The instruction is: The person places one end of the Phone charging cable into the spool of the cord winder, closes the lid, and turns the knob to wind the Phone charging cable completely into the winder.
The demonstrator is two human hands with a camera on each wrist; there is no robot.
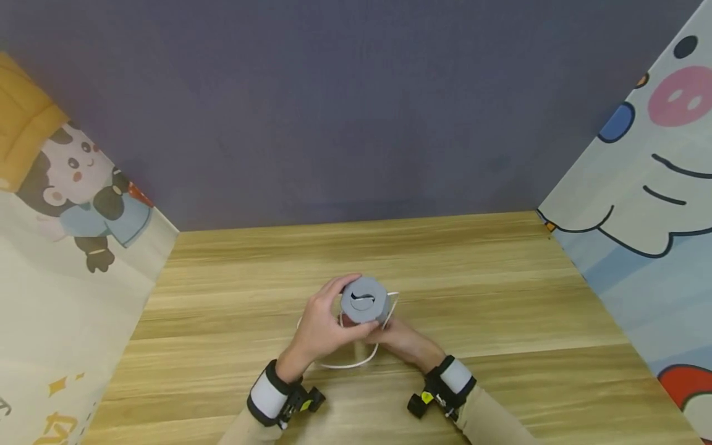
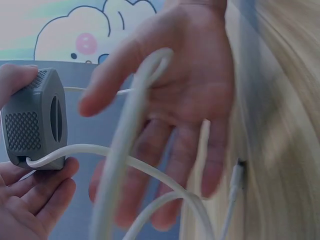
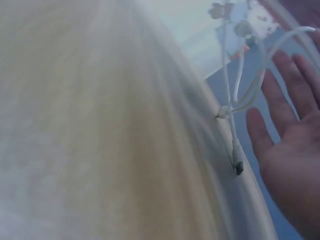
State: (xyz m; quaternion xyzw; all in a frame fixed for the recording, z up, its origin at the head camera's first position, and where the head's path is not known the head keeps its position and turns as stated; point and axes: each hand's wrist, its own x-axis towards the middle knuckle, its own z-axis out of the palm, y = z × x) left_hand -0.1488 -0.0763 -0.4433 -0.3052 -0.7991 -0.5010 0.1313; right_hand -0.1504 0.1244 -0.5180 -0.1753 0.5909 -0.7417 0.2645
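Above the counter (image 1: 489, 290), between its side edges, the left grip (image 1: 324, 322) pinches the likely light, rigid grey block (image 2: 39, 119) by its textured sides, a sound hold, the right grip (image 1: 405, 341) spread near the pliant cable (image 1: 343, 366).

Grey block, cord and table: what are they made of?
Grey block: probably hard plastic, matt, with neat diamond bumps on its side. Cord: likely smooth, slightly soft plastic or rubber, as it bends in loops. Table: smooth, looks like wood, with streaky grain, though that could be a printed sheet.
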